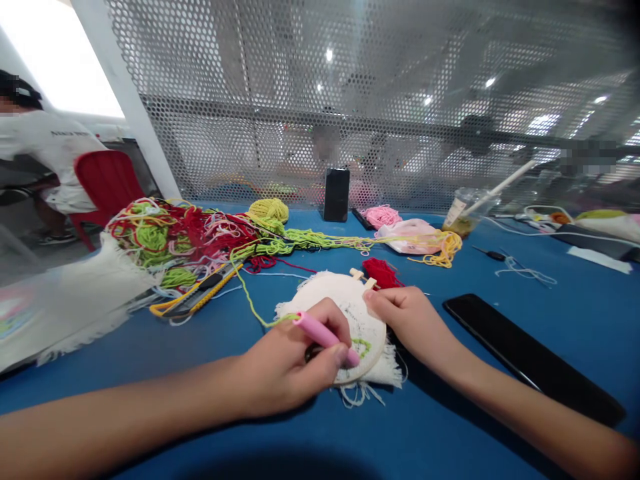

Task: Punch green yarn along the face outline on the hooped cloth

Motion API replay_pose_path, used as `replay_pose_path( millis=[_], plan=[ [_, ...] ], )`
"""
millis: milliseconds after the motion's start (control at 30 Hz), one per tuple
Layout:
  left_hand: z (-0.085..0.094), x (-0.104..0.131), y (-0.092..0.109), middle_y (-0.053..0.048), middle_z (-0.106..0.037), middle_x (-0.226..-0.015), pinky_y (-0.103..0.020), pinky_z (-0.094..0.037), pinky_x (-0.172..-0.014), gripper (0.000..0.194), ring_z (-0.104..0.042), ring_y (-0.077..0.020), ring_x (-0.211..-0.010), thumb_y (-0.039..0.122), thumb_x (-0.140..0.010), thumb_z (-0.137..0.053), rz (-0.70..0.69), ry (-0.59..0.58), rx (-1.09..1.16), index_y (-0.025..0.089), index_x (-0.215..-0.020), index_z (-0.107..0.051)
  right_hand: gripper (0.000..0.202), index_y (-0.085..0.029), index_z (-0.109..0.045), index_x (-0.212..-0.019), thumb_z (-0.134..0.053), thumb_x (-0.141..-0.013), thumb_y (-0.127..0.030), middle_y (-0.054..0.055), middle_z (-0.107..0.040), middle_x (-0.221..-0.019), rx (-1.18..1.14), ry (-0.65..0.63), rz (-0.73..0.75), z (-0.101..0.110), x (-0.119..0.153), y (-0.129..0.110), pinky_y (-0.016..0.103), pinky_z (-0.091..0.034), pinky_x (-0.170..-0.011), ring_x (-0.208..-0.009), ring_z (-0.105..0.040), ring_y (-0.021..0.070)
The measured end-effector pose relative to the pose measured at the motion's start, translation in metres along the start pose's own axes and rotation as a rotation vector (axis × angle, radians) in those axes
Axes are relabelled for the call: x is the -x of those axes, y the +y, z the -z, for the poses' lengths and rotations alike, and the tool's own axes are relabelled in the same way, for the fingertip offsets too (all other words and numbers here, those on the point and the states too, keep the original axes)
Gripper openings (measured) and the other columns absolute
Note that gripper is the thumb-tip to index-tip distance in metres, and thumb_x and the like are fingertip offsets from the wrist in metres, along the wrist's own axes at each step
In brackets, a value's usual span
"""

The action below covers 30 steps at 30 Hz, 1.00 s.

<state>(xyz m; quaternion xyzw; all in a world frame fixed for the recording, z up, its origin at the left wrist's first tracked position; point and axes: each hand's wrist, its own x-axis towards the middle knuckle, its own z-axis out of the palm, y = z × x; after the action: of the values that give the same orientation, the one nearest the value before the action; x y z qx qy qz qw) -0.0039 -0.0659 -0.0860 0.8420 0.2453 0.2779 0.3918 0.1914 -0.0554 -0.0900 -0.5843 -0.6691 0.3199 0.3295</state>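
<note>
My left hand (295,357) is closed round a pink punch needle (323,331), its lower end down at the cloth. Light green yarn (253,303) runs from the top of the tool back to the yarn pile. Under it lies a round embroidery hoop (383,333) with cream cloth (320,290) stretched in it and frayed edges hanging out. A short outline of green stitches (367,348) and dark drawn marks show on the cloth. My right hand (400,310) pinches the hoop's upper right rim, near its wooden clamp (369,285). The needle's tip is hidden.
On the blue table (200,437) lie a tangled yarn pile (190,233), a yellow utility knife (207,290), red yarn (381,273), pink yarn (381,217) and a black case (525,350). A phone (337,195) and a drink cup (463,210) stand behind. A person (55,147) sits far left.
</note>
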Motion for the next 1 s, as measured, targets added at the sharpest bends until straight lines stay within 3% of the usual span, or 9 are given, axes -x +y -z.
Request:
replay_pose_path(
  millis=[167, 333, 700, 900, 1000],
  plan=[
    [0.003, 0.001, -0.005, 0.002, -0.048, -0.071, -0.018, -0.039, -0.048, 0.011, -0.046, -0.0075, -0.054, 0.027, -0.085, -0.04, 0.03, 0.173, 0.254, 0.018, -0.08, -0.045, 0.039, -0.019, -0.023, -0.05, -0.04, -0.078, -0.039, -0.005, -0.02, -0.05, 0.017, 0.01, 0.004, 0.001, -0.002, 0.009, 0.024, -0.013, -0.043, -0.047, -0.017, 0.0073],
    [0.008, -0.002, -0.004, 0.003, -0.047, -0.065, -0.018, -0.037, -0.048, 0.013, -0.046, -0.0078, -0.054, 0.028, -0.084, -0.043, 0.003, 0.3, 0.366, 0.018, -0.076, -0.045, 0.041, -0.019, -0.021, -0.049, -0.04, -0.079, -0.04, -0.006, -0.019, -0.049, 0.032, 0.018, 0.016, 0.002, -0.003, 0.013, 0.024, -0.012, -0.043, -0.047, -0.017, 0.0074],
    [0.014, -0.004, 0.0, 0.002, -0.046, -0.065, -0.019, -0.036, -0.047, 0.012, -0.044, -0.0075, -0.051, 0.024, -0.083, -0.042, -0.013, 0.257, 0.245, 0.017, -0.074, -0.044, 0.04, -0.019, -0.021, -0.05, -0.04, -0.079, -0.039, -0.005, -0.02, -0.05, 0.036, 0.012, 0.017, 0.002, -0.003, 0.013, 0.024, -0.013, -0.043, -0.047, -0.017, 0.0074],
    [0.01, -0.003, 0.005, -0.001, -0.054, -0.07, -0.021, -0.041, -0.053, 0.005, -0.051, -0.0109, -0.06, 0.013, -0.078, -0.043, -0.014, 0.006, -0.003, 0.017, -0.075, -0.045, 0.038, -0.019, -0.025, -0.048, -0.04, -0.078, -0.038, -0.005, -0.019, -0.049, 0.044, 0.064, -0.008, 0.001, -0.001, 0.002, 0.024, -0.012, -0.041, -0.046, -0.018, 0.0074],
    [0.005, -0.003, 0.003, -0.002, -0.055, -0.073, -0.022, -0.042, -0.055, 0.005, -0.051, -0.0117, -0.063, 0.014, -0.079, -0.041, 0.002, 0.016, -0.005, 0.017, -0.077, -0.045, 0.038, -0.019, -0.027, -0.048, -0.039, -0.078, -0.039, -0.004, -0.02, -0.05, 0.039, 0.062, 0.013, 0.001, 0.0, 0.0, 0.024, -0.013, -0.042, -0.047, -0.019, 0.0076]
  ],
)
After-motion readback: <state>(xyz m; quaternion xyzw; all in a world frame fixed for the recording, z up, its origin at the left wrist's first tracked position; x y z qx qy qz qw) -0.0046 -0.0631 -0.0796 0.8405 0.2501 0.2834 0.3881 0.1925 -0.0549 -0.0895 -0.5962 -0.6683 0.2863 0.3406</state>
